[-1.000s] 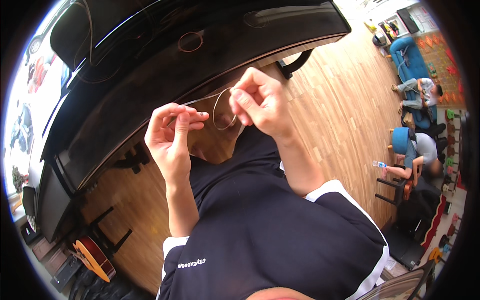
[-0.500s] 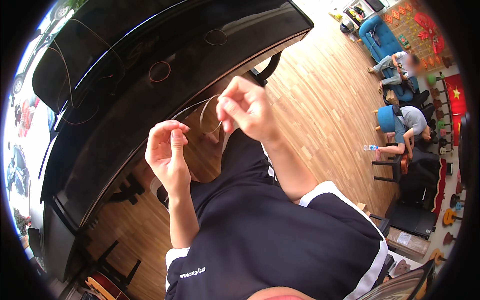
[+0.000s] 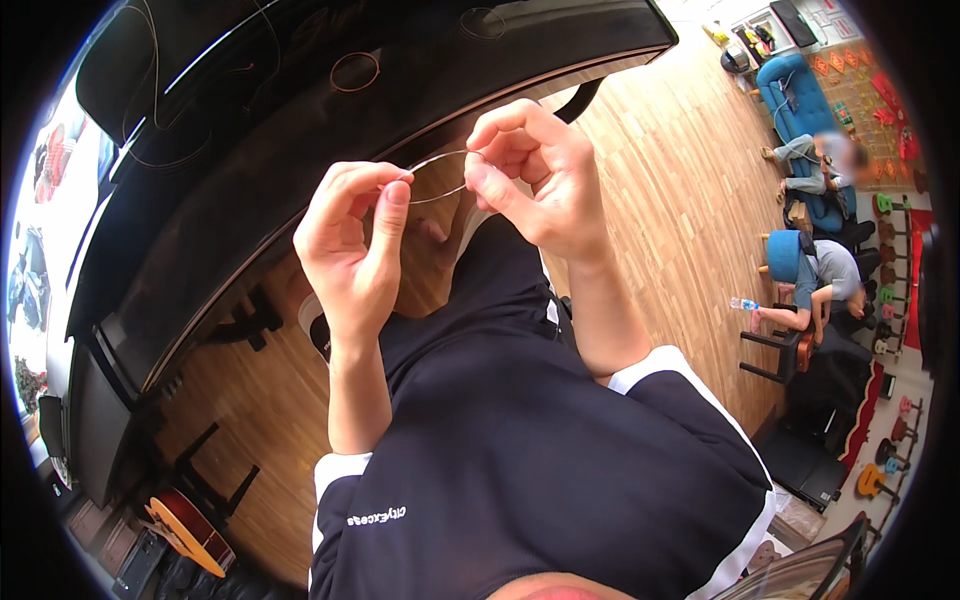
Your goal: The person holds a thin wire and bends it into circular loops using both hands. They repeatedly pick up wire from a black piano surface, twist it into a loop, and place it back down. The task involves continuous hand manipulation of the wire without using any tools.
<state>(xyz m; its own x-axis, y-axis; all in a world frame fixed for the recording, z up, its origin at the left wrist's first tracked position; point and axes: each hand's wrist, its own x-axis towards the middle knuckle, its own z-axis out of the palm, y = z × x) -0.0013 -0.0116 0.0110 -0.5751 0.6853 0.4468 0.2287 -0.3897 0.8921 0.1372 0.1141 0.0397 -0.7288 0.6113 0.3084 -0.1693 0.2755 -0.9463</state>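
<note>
Head view: both hands raised in front of the dark shirt, near each other, backed by the counter edge and the floor.
Left hand: left hand point(image 3: 345, 225) narrow, thumb and index fingertips pinched together on the near side of the wire loop; other fingers curled behind.
Right hand: right hand point(image 3: 545, 165) also narrow, thumb and index fingertips meeting at the other side of the same loop; remaining fingers folded inward.
Wire loop: thin, pale wire loop point(image 3: 438, 156), spanning the gap between the two hands; upper strand bowed up, lower strand sagging slightly. Exact ends hidden by the fingertips.
Counter: glossy black counter point(image 3: 240, 150), beyond the left hand and running to its left.
Copper ring: thin copper-coloured ring point(image 3: 350, 91) on the counter, beyond the left hand.
Pale ring: faint pale ring point(image 3: 483, 39), on the counter beyond the right hand.
Loose strand: long thin strand point(image 3: 156, 60), far left of and beyond the left hand.
Floor: wood-plank floor point(image 3: 650, 210), right of the right hand.
Guitar: guitar point(image 3: 192, 535), well below and left of the left hand.
Others: two seated people, well right of the right hand; one on a blue sofa point(image 3: 790, 90).
Bottle: clear bottle point(image 3: 742, 304), right of and below the right hand.
</note>
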